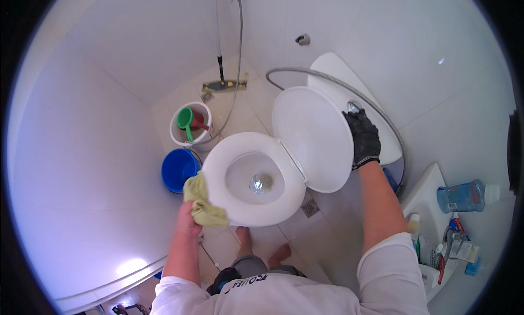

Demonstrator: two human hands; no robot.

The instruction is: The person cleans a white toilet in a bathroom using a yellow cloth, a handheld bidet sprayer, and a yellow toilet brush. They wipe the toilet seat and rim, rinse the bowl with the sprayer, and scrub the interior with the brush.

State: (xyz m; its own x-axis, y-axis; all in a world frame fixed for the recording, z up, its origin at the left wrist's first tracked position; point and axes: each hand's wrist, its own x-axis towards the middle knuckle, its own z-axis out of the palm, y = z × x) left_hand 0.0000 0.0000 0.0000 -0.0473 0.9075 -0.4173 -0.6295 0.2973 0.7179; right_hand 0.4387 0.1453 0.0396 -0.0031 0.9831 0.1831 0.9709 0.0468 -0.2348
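Note:
My left hand (188, 219), bare, is closed on a yellow-green cloth (206, 208). The cloth lies against the near left rim of the white toilet seat (218, 189), which is down. Water stands in the toilet bowl (261, 182). The toilet lid (314, 138) is raised and leans toward the cistern (385, 140). My right hand (364, 138), in a black glove, reaches behind the lid on top of the cistern. Its fingers stretch out to the round metal flush button (353, 106) and appear to touch it. The lid's edge is right beside that hand.
At left stand a white bucket (173, 130) holding green and red dippers and a blue bucket (177, 170). A flat mop (225, 86) leans in the back corner. A metal hose (376, 110) curves over the cistern. A sink (431, 200) with toiletries and a blue bottle (461, 196) is at right.

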